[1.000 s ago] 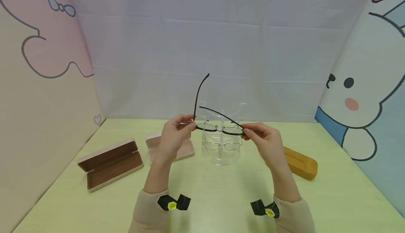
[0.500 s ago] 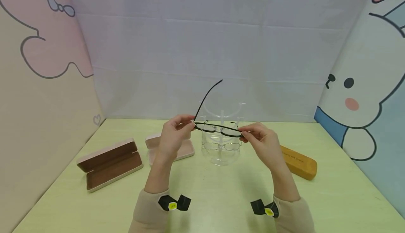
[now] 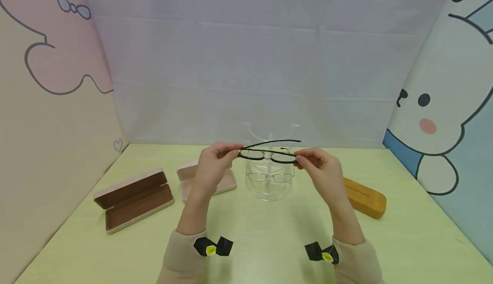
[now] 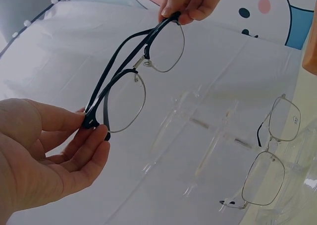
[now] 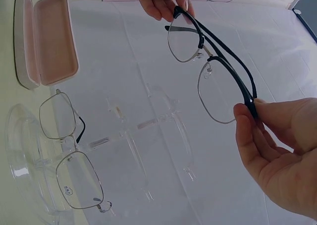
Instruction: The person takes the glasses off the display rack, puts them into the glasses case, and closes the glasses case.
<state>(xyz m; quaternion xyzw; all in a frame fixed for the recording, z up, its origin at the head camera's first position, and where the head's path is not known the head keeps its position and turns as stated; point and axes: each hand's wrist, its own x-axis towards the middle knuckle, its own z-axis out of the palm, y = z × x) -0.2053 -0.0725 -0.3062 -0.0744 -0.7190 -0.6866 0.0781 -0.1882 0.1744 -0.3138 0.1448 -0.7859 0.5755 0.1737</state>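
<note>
Black-browed glasses with thin metal lower rims (image 3: 283,161) are held up between both hands, with both temples folded behind the lenses. The left hand (image 3: 211,166) pinches one end of the frame at the hinge; the right hand (image 3: 322,174) pinches the other end. In the left wrist view the left thumb and fingers (image 4: 54,150) grip that corner, and in the right wrist view the right hand (image 5: 282,145) does likewise. Behind and below stands a clear display rack (image 3: 265,196) bearing thin metal-rimmed glasses (image 3: 282,178).
An open case with a brown lining (image 3: 138,202) lies on the table (image 3: 254,249) at left. A second open pale case (image 3: 227,183) is partly behind the left hand. A closed mustard case (image 3: 367,200) lies right, beyond the right forearm. A white cloth (image 3: 246,61) hangs behind.
The temple on the left side has swung down and inward from upright to lie across behind the frame. The other temple folded in earlier. Both hands keep their hold almost in place.
</note>
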